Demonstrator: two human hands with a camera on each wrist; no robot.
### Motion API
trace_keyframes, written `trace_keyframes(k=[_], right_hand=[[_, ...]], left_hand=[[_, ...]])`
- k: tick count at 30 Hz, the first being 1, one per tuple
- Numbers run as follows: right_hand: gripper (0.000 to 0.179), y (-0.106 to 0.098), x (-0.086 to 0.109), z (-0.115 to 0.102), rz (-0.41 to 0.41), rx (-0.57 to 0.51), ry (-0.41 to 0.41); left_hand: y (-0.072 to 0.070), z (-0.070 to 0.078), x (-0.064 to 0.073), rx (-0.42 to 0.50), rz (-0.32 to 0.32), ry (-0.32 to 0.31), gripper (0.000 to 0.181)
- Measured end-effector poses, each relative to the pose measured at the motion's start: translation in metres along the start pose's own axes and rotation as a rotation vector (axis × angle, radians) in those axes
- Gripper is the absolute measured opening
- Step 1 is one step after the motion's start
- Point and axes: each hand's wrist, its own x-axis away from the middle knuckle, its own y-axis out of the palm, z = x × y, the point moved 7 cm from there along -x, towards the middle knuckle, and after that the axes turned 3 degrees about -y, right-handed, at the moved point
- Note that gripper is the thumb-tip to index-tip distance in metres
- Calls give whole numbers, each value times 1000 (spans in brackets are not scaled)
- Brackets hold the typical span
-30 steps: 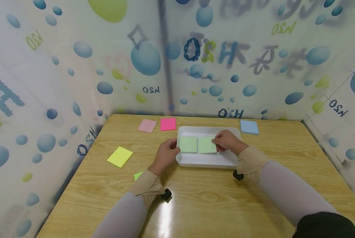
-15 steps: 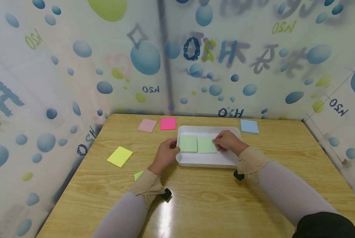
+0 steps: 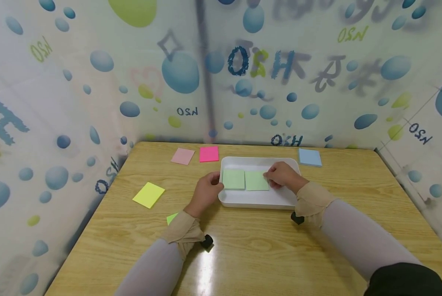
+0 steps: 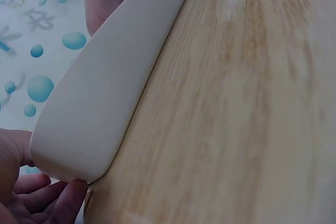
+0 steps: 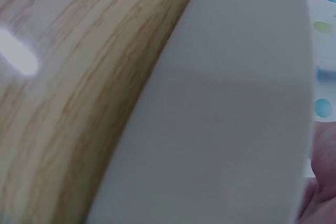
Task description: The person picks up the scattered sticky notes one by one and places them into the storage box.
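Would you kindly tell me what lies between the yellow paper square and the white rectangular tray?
In the head view: bare wooden table, then the left hand holding the tray.

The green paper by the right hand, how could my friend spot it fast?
Find the white tray on the wooden table. Inside lie two pale green squares side by side. It's the right square, the one the right hand touches.

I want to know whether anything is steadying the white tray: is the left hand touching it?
Touching. The left wrist view shows it: fingers of the left hand meet the end of the white tray, with no gap visible.
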Motion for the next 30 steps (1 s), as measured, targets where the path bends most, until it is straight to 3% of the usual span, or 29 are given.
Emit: trace_keyframes(k=[5,11,21,30], right_hand=[[31,-9,-1,-5,6,55,-14],[37,-26,-1,-10,28,42,-22],[40,-55,-1,-12,103,90,-48],[37,-88,-6,3,198,158,-77]], left_hand=[[0,-1,0,-1,1,5,43],[0,-1,-1,-2,5,9,43],[0,-2,-2,0,0,2,43],[0,-1,-2,-5,1,-1,43]])
